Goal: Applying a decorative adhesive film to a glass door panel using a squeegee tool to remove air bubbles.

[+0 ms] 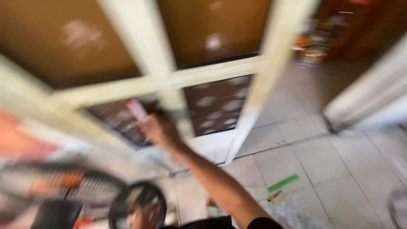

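Note:
The picture is smeared by motion. My right hand (159, 128) is stretched up and forward against a cream wooden frame (146, 46) with brown panels (63, 38). Its fingers look closed around a small pink object (136, 109) that sticks out above them, next to the frame's upright bar. My left hand (147, 215) is low at the bottom edge, right beside a black round ring (123, 199). Blur hides whether it grips the ring.
Pale floor tiles (339, 169) lie to the right, with a green strip (283, 183), a small yellow item (274, 196) and clear plastic (296, 212). A white door post (369, 93) stands right. Colourful goods (313, 42) sit at the back. Blurred dark and orange things (46, 186) crowd the lower left.

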